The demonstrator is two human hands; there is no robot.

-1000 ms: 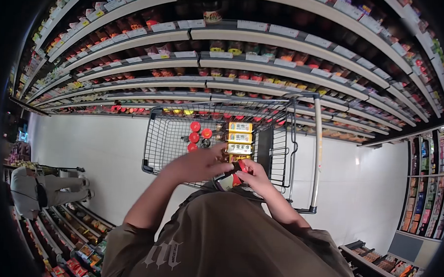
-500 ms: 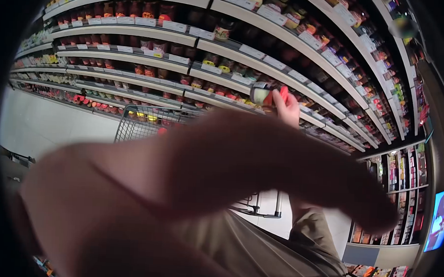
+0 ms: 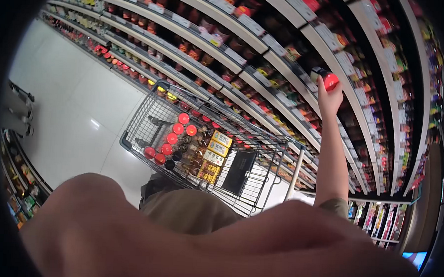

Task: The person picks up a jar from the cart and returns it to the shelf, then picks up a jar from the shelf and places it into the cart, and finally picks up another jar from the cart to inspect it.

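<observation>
Red-lidded jar (image 3: 327, 80) sits at two o'clock from the middle of your view, tilted, its lid turned toward you and its darker body pointing to ten o'clock, at the shelving (image 3: 277, 6). Your right hand (image 3: 329, 99) has it: thumb along the lid's eight o'clock side, fingers bent around the four o'clock side, spread only as wide as the lid and gripping it. Some fingertips are hidden behind the jar. Your left arm (image 3: 237, 248) crosses low from eight o'clock to four, close to the camera; its hand lies outside the picture, so you cannot tell how those fingers stand.

You have pale shelf edges on both sides of the jar, toward two and eight o'clock; whether it touches either, you cannot tell. Your cart (image 3: 125, 141) stands near the centre and out to nine, its handle (image 3: 295, 171) at four, near your right forearm (image 3: 333, 153). Inside it, other red lids (image 3: 172, 138) line the nine o'clock end, and yellow and white packs (image 3: 217, 148) stand just beside the black panel (image 3: 239, 171). Open floor (image 3: 80, 97) spreads at ten o'clock, with someone's legs (image 3: 21, 112) at nine, well apart from your cart.
</observation>
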